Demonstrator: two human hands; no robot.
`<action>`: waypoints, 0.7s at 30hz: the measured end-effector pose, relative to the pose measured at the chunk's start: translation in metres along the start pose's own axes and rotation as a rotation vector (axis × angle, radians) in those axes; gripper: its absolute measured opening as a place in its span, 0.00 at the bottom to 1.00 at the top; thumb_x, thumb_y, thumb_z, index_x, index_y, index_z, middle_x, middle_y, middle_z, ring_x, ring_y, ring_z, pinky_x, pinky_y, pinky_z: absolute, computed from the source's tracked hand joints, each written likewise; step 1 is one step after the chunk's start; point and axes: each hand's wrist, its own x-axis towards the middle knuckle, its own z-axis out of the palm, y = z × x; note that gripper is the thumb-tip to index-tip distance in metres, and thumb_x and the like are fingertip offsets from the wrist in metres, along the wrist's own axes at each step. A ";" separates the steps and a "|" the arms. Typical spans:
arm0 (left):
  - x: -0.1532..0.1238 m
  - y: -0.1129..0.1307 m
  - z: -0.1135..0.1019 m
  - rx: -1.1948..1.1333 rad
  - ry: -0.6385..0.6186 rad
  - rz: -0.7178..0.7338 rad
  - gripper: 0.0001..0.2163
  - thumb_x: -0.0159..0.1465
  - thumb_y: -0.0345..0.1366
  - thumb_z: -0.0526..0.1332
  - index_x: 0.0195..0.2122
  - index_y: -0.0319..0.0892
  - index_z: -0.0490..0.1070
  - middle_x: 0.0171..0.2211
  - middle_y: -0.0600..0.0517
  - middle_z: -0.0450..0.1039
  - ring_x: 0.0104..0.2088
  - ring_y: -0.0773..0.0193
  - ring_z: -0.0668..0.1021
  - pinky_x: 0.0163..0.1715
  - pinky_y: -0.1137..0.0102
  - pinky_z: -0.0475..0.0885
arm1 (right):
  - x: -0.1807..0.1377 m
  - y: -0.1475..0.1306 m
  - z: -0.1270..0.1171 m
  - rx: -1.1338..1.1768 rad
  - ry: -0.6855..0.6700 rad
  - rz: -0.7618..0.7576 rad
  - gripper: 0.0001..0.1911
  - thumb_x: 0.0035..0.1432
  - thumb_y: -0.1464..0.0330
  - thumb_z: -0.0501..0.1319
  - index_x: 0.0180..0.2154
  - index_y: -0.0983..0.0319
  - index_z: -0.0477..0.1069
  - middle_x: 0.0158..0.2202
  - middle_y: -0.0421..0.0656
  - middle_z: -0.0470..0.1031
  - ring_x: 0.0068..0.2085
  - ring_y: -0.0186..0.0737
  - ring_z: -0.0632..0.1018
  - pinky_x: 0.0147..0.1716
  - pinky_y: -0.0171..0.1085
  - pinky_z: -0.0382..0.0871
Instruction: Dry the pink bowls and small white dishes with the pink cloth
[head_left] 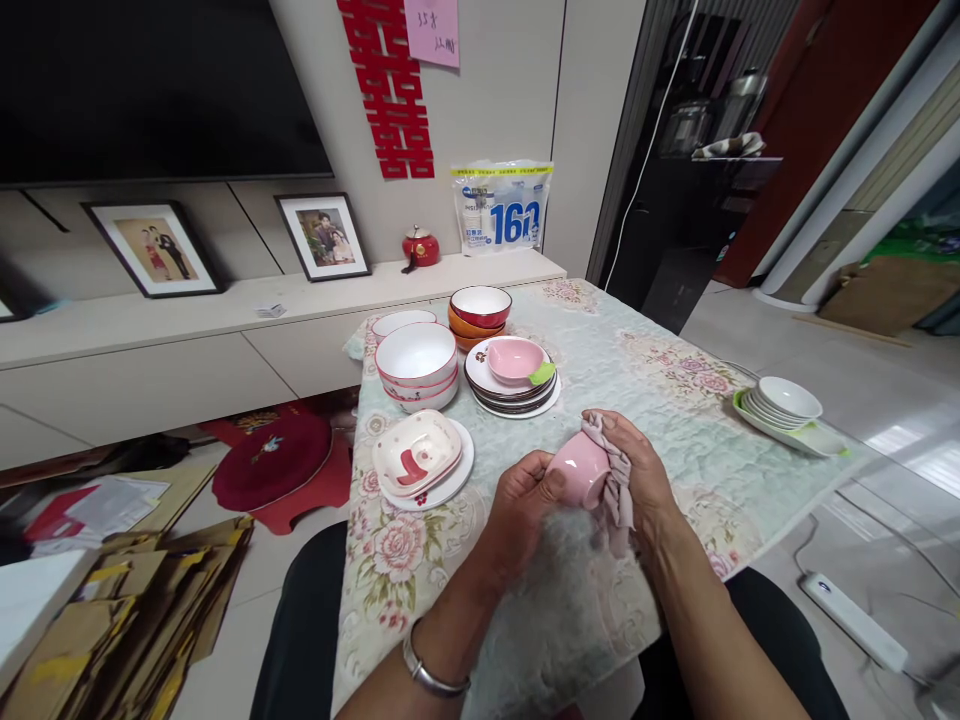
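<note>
Tilted above the near part of the table is a small pink bowl point(579, 468), its outer side facing me. My left hand point(519, 508) is closed on its left edge, with the thumb across the front. A greyish-pink cloth point(618, 492) is bunched in my right hand point(639, 462) and pressed against the bowl's right side; its loose end hangs down. The right fingertips are partly covered by the cloth. Just beyond my hands stands a stack of plates point(517, 408) with a pink peach-shaped dish point(514, 360) on top.
White bowls point(417, 355) and orange and red bowls point(480, 308) are stacked farther back. Rectangular dishes point(417, 452) sit on a white plate at left. Small white dishes point(787, 398) rest on a green-edged tray near the right table edge. A red stool point(274, 465) stands left.
</note>
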 end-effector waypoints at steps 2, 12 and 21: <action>0.000 0.003 0.003 -0.007 -0.026 0.010 0.16 0.57 0.45 0.69 0.39 0.38 0.75 0.31 0.51 0.73 0.33 0.65 0.72 0.38 0.70 0.66 | 0.003 0.003 -0.001 0.076 0.056 0.020 0.15 0.50 0.58 0.68 0.36 0.61 0.75 0.32 0.42 0.78 0.29 0.39 0.76 0.26 0.34 0.71; -0.001 0.004 0.003 0.340 -0.036 0.048 0.17 0.57 0.49 0.67 0.31 0.38 0.72 0.24 0.57 0.62 0.26 0.69 0.60 0.28 0.72 0.57 | 0.003 0.001 -0.002 -0.007 0.126 0.004 0.16 0.51 0.57 0.67 0.37 0.62 0.77 0.31 0.42 0.79 0.26 0.39 0.75 0.22 0.35 0.68; -0.002 0.004 0.004 0.335 -0.037 0.122 0.12 0.59 0.44 0.65 0.32 0.39 0.72 0.25 0.56 0.64 0.27 0.68 0.63 0.29 0.72 0.60 | -0.020 -0.018 0.012 -0.770 -0.099 -0.634 0.11 0.65 0.63 0.58 0.42 0.57 0.78 0.45 0.46 0.80 0.50 0.48 0.77 0.52 0.47 0.69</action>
